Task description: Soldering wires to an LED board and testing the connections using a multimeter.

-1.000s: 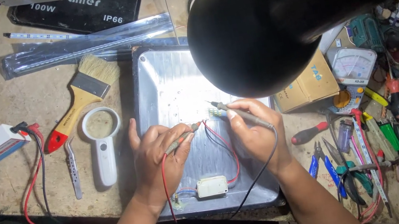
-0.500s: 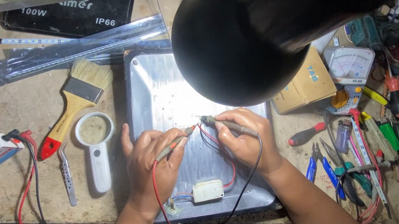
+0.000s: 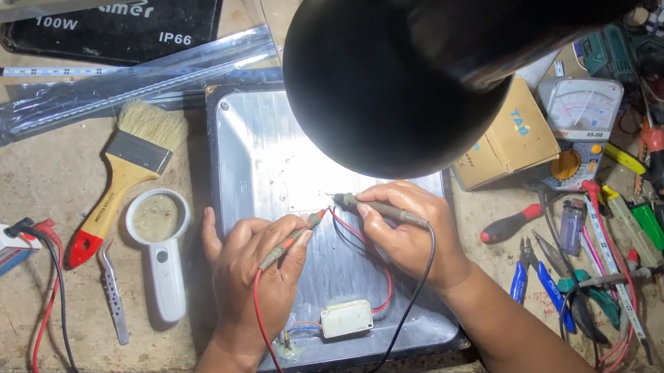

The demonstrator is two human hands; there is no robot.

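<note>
L hand (image 3: 252, 273) pinches red probe (image 3: 292, 241), R hand (image 3: 408, 232) pinches black probe (image 3: 382, 209); tips nearly meet on metal tray (image 3: 254, 155) at counter (image 3: 14, 188) front edge, under lamp (image 3: 402, 65). Magnifier (image 3: 162, 244) just left.

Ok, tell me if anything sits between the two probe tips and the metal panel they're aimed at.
Nothing visible does. The left hand holds the red-wired probe and the right hand the black-wired probe; both tips meet bare metal panel just below the black lamp shade.
</note>
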